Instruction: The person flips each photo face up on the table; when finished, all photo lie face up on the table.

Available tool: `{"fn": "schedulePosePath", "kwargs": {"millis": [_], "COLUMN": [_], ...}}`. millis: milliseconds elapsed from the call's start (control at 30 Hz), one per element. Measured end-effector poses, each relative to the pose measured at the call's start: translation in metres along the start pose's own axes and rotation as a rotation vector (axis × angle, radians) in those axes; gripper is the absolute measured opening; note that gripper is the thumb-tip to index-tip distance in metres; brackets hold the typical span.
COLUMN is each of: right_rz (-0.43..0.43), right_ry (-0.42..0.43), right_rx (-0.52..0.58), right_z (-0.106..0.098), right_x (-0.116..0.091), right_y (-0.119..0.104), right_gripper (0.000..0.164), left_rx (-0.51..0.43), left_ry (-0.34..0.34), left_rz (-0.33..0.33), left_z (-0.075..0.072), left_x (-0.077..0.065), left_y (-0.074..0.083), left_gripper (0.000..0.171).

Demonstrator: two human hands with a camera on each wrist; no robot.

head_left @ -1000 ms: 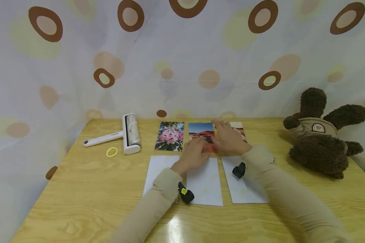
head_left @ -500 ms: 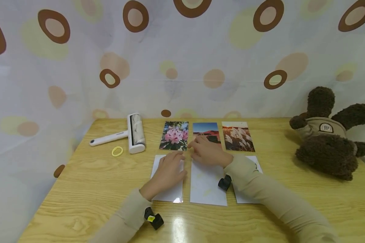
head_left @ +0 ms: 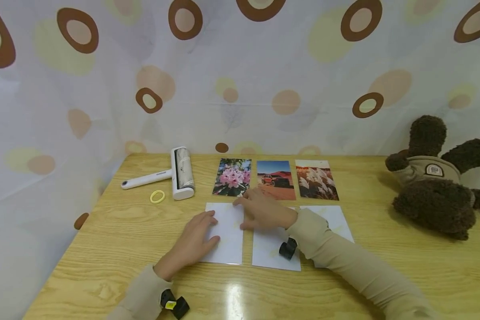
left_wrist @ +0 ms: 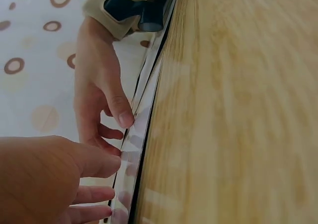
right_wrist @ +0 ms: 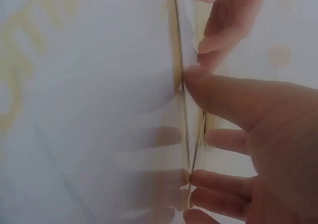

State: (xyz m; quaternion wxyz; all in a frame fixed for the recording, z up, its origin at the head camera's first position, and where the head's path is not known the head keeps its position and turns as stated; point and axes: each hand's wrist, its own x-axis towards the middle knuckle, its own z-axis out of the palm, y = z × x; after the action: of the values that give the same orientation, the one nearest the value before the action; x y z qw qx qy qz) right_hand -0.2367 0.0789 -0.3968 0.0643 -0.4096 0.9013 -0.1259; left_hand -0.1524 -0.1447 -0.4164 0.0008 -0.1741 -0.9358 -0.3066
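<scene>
Three white cards lie in a row before me: the left card [head_left: 230, 242], the middle card [head_left: 269, 255] and the right card [head_left: 336, 220]. My left hand [head_left: 194, 238], fingers relaxed and spread, rests at the left edge of the left card. From the other side my right hand [head_left: 266, 211] reaches over the middle card, its fingertips at the upper right edge of the left card. Seen from the right wrist, the thumb [right_wrist: 208, 90] and fingers touch along the card's edge. Behind the cards stand photos of flowers [head_left: 234, 177], a truck [head_left: 276, 180] and reeds [head_left: 318, 180], lying flat.
A white lint roller [head_left: 182, 173] lies at the back left of the wooden table [head_left: 144, 240], with a yellow ring [head_left: 157, 197] in front of it. A dark brown plush toy [head_left: 434, 200] lies at the right. A patterned curtain [head_left: 240, 75] hangs behind.
Both hands have moved left and toward me, from the truck photo to the left white card. The truck and reed photos are now uncovered. The view has shifted slightly.
</scene>
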Motion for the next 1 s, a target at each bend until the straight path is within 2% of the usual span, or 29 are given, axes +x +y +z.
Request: {"fn": "schedulePosePath", "kwargs": {"millis": [167,300,467,567,700,767,833,900,1000], "right_rz": [-0.013,-0.016,0.049,0.107,0.138,0.138,0.138,0.140,0.141], "right_ry": [-0.028,-0.047,-0.080,-0.089,-0.073,-0.054,-0.034,-0.016,-0.006], "right_rx": [0.023,0.032,0.089,0.117,0.111,0.106,0.107,0.111,0.114], "right_z": [-0.002,-0.004,-0.005,-0.007,-0.008,-0.008,-0.007,-0.006,-0.004], "right_x": [0.002,0.009,0.016,0.016,0.015,0.014,0.012,0.011,0.009], "right_y": [-0.002,-0.002,-0.003,-0.007,-0.012,-0.013,-0.013,-0.013,-0.012], "right_gripper": [0.061,0.065,0.082,0.085,0.082,0.081,0.080,0.079,0.080], "left_rx": [0.013,-0.004,-0.041,-0.031,-0.005,-0.025,-0.057,-0.117,-0.221], "left_ry": [-0.072,-0.129,-0.162,-0.119,-0.038,0.011,0.056,0.091,0.096], "left_rz": [0.000,0.025,0.080,0.059,-0.068,-0.115,-0.129,-0.116,-0.086], "left_z": [-0.003,-0.008,-0.013,-0.012,-0.013,-0.013,-0.014,-0.014,-0.015], "left_x": [-0.004,-0.006,-0.008,-0.007,-0.005,-0.004,-0.003,-0.002,0.000], "left_y": [-0.002,-0.004,-0.007,-0.008,-0.009,-0.010,-0.013,-0.016,-0.022], "left_gripper": [0.031,0.036,0.039,0.050,0.078,0.084,0.084,0.081,0.081]}}
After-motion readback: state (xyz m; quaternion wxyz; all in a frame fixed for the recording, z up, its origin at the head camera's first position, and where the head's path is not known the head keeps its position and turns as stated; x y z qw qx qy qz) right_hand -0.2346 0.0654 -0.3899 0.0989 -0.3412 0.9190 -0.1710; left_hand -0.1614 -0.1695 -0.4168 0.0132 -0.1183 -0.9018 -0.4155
